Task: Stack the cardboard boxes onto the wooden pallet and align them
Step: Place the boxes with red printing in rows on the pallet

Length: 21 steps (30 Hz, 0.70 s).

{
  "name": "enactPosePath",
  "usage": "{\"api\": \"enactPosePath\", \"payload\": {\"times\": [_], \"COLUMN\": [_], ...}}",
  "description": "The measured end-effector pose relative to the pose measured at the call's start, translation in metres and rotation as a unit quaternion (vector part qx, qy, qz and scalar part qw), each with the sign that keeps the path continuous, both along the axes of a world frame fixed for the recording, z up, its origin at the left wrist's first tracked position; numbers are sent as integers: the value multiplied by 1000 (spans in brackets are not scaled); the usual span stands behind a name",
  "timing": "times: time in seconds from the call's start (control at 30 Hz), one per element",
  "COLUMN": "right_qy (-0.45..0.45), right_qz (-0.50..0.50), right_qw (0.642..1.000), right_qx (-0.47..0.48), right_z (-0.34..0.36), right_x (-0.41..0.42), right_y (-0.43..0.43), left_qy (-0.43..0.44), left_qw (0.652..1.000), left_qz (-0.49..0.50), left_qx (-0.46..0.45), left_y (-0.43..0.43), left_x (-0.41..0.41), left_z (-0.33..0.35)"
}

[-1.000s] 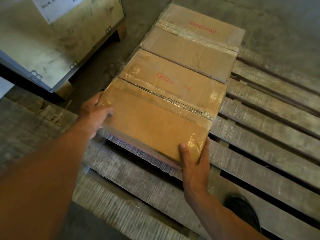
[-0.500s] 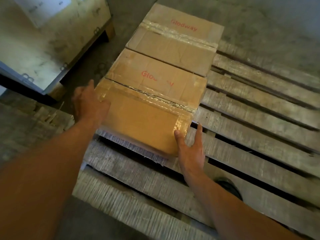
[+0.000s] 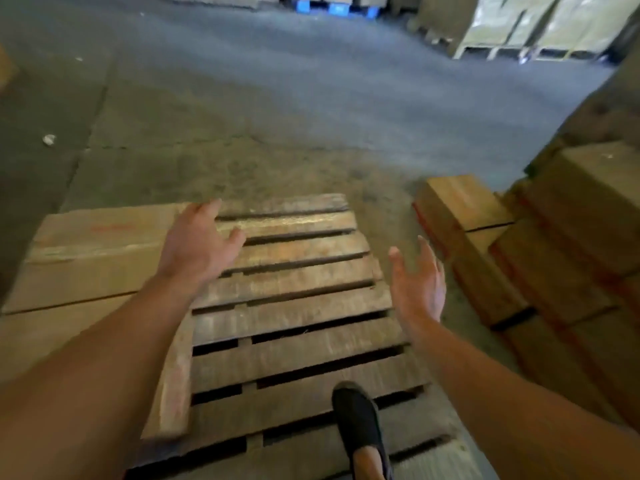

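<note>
Both hands have let go of the box and turned away: left hand [image 3: 194, 251] and right hand [image 3: 420, 285] spread empty above the wooden pallet [image 3: 294, 299], placed boxes [image 3: 86, 265] under the left arm, more boxes [image 3: 519, 258] right of the right hand, and the foot [image 3: 356, 420] could trip on a slat gap.

Dim, warm-toned interior view with marked motion blur throughout. Brightest region: the far upper right, where pale wrapped stacks [image 3: 554, 22] catch light, and a cool bluish sheen spreads across the concrete floor [image 3: 311, 98] beneath them. The foreground falls into brown shadow; both forearms are dark and soft-edged. The left hand [image 3: 197, 247] and right hand [image 3: 419, 282] show smeared outlines. Pallet slats [image 3: 294, 271] carry faint highlights, with black gaps between them. The boxes at right [image 3: 554, 254] are blurred and streaked. Wide-angle distortion bends lines near the frame edges.
</note>
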State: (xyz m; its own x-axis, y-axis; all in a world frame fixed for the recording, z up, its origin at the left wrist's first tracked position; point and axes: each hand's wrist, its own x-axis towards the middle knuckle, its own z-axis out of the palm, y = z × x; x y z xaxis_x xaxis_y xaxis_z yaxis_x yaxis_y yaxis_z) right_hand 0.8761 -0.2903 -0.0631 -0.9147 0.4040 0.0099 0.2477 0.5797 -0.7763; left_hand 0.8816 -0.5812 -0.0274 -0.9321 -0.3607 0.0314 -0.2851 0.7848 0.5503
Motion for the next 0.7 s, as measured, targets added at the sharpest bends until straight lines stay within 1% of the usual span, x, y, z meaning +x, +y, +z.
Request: {"api": "enactPosePath", "payload": {"times": [0.1,0.2,0.33,0.47,0.57,0.7], "right_qy": [27,36,37,37,22,6], "right_qz": [-86,-156,-235,-329,-371,-419], "right_qw": [996,987,971,943,925,898], "right_qx": [18,14,5,-42,-77,-136], "right_z": [28,39,36,20,5,-12], "right_x": [-20,-35,-63,-104,-143,-197], "right_y": [90,169,273,375,435,500], "left_qy": [36,58,49,44,42,26], "left_qw": [997,987,974,951,939,936], "left_qz": [-72,-147,-219,-301,-331,-326], "left_qx": [1,17,40,61,89,128], "left_y": [91,178,295,420,499,589], "left_x": [-54,-96,-162,-233,-288,-363], "left_z": [29,37,19,-8,-26,-38]}}
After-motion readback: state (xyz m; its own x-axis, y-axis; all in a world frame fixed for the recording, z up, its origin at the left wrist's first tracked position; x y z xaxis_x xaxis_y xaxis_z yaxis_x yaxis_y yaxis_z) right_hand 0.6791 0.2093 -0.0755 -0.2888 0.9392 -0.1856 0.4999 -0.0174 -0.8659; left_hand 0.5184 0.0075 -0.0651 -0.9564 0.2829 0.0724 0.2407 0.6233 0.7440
